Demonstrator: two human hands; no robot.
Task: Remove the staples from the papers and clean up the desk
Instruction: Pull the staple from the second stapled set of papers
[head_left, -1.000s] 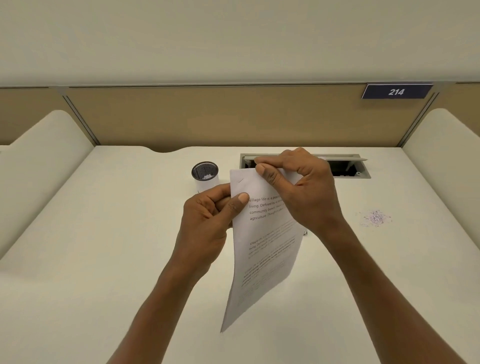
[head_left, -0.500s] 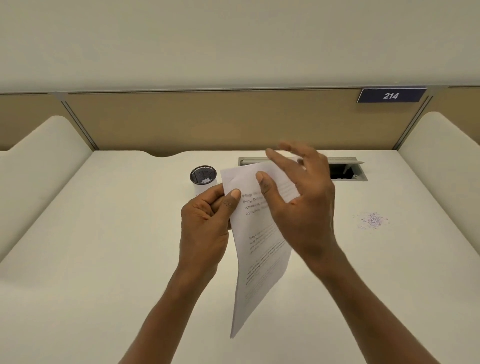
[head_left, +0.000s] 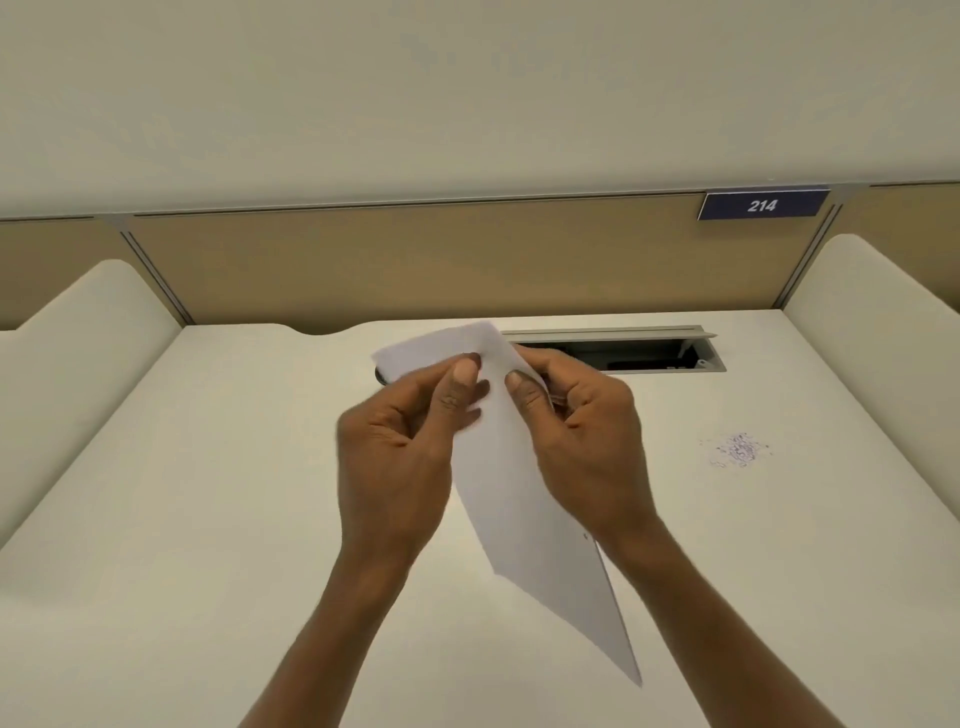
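Papers (head_left: 524, 483) held above desk (head_left: 208, 493); left hand (head_left: 400, 441) and right hand (head_left: 587, 431) pinching.

From my view, both forearms come up bare from the bottom edge, with no sleeve on either. My bare left hand (head_left: 400, 457) and bare right hand (head_left: 587, 441) show short, trimmed fingernails, and nothing worn on the fingers or wrists I can see.

A navy plate reading 214 (head_left: 762, 206) is fixed to the tan partition (head_left: 415, 265) at far right. An open cable hatch (head_left: 623, 347) sits far centre. Purple ink scribbles (head_left: 740, 450) mark the right.
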